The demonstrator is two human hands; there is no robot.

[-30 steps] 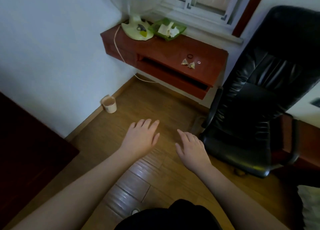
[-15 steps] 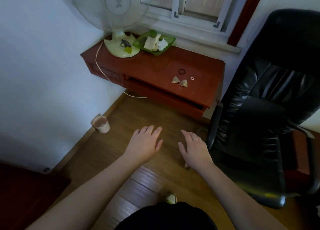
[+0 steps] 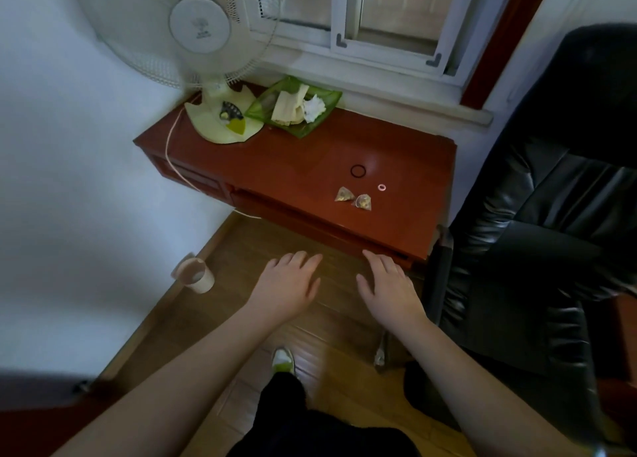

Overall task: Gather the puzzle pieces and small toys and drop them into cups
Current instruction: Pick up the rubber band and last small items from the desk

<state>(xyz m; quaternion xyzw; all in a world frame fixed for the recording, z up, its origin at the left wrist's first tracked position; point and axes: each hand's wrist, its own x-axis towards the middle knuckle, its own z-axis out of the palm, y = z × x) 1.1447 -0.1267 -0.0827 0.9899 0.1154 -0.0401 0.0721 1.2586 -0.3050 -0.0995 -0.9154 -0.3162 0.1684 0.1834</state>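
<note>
My left hand and my right hand are stretched out side by side over the wooden floor, palms down, fingers straight, holding nothing. Just beyond them stands a low red cabinet. On its top lie two small triangular packets, a black ring and a tiny pink ring. A paper cup stands on the floor by the wall, left of my left hand.
A white fan and a green tray of scraps sit at the cabinet's far left. A black leather chair crowds the right side. A window sill runs behind. My shoe is below my hands.
I have come closer to the cabinet, which now fills the middle of the view. Both hands stay open and level, now near its front edge.
</note>
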